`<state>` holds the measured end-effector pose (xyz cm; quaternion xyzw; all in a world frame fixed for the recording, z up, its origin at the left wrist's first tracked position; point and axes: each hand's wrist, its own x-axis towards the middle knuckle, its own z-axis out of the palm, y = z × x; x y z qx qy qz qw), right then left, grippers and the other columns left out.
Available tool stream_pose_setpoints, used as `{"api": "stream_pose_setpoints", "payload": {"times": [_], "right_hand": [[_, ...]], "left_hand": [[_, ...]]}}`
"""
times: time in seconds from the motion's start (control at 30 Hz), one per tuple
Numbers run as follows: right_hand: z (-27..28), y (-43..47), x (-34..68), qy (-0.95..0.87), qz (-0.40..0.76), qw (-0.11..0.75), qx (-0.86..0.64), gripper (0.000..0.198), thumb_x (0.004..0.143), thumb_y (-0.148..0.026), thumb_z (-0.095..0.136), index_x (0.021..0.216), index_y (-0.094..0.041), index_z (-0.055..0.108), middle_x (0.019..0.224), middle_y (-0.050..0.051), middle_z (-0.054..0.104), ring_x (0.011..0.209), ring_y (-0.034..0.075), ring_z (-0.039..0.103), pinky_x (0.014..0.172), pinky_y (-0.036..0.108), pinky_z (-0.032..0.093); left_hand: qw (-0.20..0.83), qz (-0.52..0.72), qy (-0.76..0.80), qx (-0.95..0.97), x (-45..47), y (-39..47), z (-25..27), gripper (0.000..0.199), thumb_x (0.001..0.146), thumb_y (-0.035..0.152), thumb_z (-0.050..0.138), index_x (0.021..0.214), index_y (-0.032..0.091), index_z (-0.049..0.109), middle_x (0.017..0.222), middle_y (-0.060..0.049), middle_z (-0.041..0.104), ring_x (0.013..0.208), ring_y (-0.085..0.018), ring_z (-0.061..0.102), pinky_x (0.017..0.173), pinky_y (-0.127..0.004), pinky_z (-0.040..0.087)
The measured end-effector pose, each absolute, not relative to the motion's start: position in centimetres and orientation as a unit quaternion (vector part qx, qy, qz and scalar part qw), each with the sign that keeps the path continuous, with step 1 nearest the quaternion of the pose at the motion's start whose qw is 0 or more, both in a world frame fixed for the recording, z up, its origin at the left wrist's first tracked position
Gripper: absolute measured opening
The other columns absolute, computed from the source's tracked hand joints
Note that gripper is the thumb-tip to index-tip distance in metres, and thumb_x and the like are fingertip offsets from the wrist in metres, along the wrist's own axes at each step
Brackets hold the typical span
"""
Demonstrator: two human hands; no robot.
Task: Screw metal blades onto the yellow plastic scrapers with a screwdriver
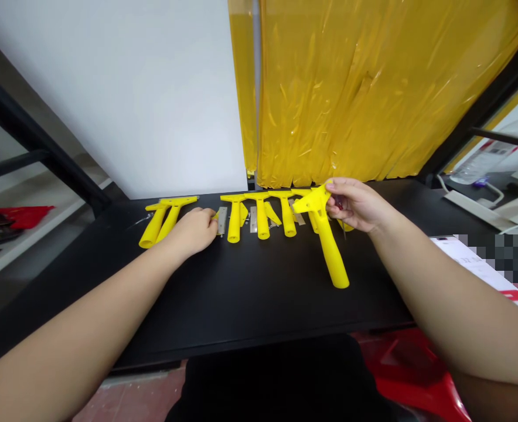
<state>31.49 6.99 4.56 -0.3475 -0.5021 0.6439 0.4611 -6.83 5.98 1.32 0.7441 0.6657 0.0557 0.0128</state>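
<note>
My right hand [353, 202] grips a yellow plastic scraper handle [331, 252] by its wide T-shaped head, with the grip end pointing down toward me. Tucked in the same fingers is a screwdriver with a dark red handle [338, 204]; its thin shaft points down. Low over the table, my left hand [200, 230] has its fingers closed at a small yellow plastic piece [216, 217], mostly hidden by them. Right beside those fingertips lies a metal blade [222, 221]. More yellow scraper handles [234, 225] lie in a row, with blades, yellow pieces and tiny screws between them.
Two yellow handles [167, 220] lie left of my left hand on the black table [241, 299]. A white panel [153, 88] and yellow plastic sheeting [329, 88] stand behind. At right are a phone-like screen [474, 264] and a clear bottle [496, 149]; a red stool [417, 381] is below.
</note>
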Motion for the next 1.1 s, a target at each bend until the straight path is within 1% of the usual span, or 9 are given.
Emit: {"api": "stream_pose_setpoints", "payload": {"times": [0.13,0.2,0.27,0.37,0.47,0.7,0.87,1.0,1.1], "right_hand": [[4.6,6.9,31.4,-0.493,0.643,0.466,-0.356,0.047,0.062,-0.036,0.103,0.07,-0.015,0.062,0.058,0.0,0.058,0.044,0.007,0.054,0.034,0.012,0.025],[4.6,6.9,31.4,-0.493,0.643,0.465,-0.357,0.047,0.062,-0.036,0.103,0.069,-0.015,0.062,0.058,0.0,0.058,0.043,0.007,0.054,0.034,0.013,0.024],[4.6,6.9,31.4,-0.496,0.641,0.465,-0.356,0.046,0.063,-0.036,0.102,0.069,-0.015,0.062,0.057,0.0,0.058,0.043,0.007,0.053,0.034,0.013,0.024],[4.6,6.9,31.4,-0.5,0.64,0.463,-0.355,0.046,0.064,-0.036,0.101,0.068,-0.015,0.061,0.057,0.0,0.057,0.044,0.007,0.053,0.034,0.013,0.023],[4.5,6.9,31.3,-0.503,0.638,0.463,-0.355,0.044,0.066,-0.035,0.101,0.069,-0.014,0.061,0.057,0.0,0.057,0.044,0.007,0.053,0.035,0.013,0.024],[4.5,6.9,31.3,-0.512,0.639,0.454,-0.353,0.043,0.068,-0.034,0.099,0.07,-0.015,0.061,0.058,0.0,0.058,0.045,0.008,0.053,0.035,0.014,0.021],[4.5,6.9,31.3,-0.508,0.635,0.457,-0.36,0.044,0.067,-0.035,0.1,0.07,-0.015,0.062,0.058,0.0,0.058,0.045,0.008,0.054,0.035,0.014,0.022],[4.4,6.9,31.2,-0.511,0.634,0.456,-0.358,0.045,0.065,-0.037,0.101,0.068,-0.015,0.062,0.058,0.0,0.057,0.044,0.008,0.052,0.035,0.014,0.021],[4.4,6.9,31.2,-0.51,0.636,0.455,-0.358,0.046,0.064,-0.037,0.102,0.068,-0.015,0.062,0.058,-0.001,0.057,0.044,0.008,0.053,0.034,0.014,0.02]], "left_hand": [[0.015,0.06,0.665,0.744,-6.8,6.1,1.3,0.049,0.099,0.037,0.044,0.128,0.013,0.074,0.131,-0.019,0.075,0.123,-0.036,0.071,0.109,-0.046,0.055],[0.018,0.064,0.669,0.741,-6.8,6.1,1.3,0.049,0.099,0.039,0.047,0.133,0.014,0.073,0.133,-0.017,0.075,0.122,-0.034,0.073,0.108,-0.044,0.056],[0.017,0.067,0.677,0.733,-6.7,6.1,1.4,0.048,0.099,0.037,0.05,0.133,0.014,0.074,0.132,-0.016,0.077,0.12,-0.034,0.074,0.106,-0.043,0.057],[0.015,0.066,0.69,0.721,-6.4,6.4,1.6,0.041,0.096,0.031,0.054,0.125,0.016,0.078,0.126,-0.015,0.08,0.117,-0.034,0.075,0.105,-0.043,0.057],[0.021,0.062,0.701,0.71,-6.3,7.0,1.8,0.033,0.092,0.029,0.059,0.113,0.019,0.082,0.117,-0.013,0.082,0.112,-0.035,0.076,0.1,-0.044,0.058],[0.042,0.06,0.73,0.679,-6.8,9.0,1.8,0.019,0.082,0.025,0.067,0.092,0.021,0.082,0.1,-0.012,0.084,0.1,-0.034,0.078,0.085,-0.04,0.059],[0.052,0.068,0.738,0.669,-7.2,9.4,2.0,0.017,0.075,0.02,0.067,0.083,0.022,0.082,0.095,-0.011,0.083,0.094,-0.033,0.078,0.08,-0.038,0.058],[0.056,0.081,0.742,0.663,-7.4,9.2,2.2,0.016,0.076,0.02,0.066,0.08,0.022,0.081,0.092,-0.011,0.082,0.09,-0.032,0.077,0.079,-0.039,0.058],[0.055,0.095,0.745,0.658,-7.6,9.2,2.3,0.016,0.078,0.021,0.066,0.083,0.022,0.081,0.091,-0.012,0.082,0.09,-0.033,0.076,0.08,-0.039,0.057]]}}
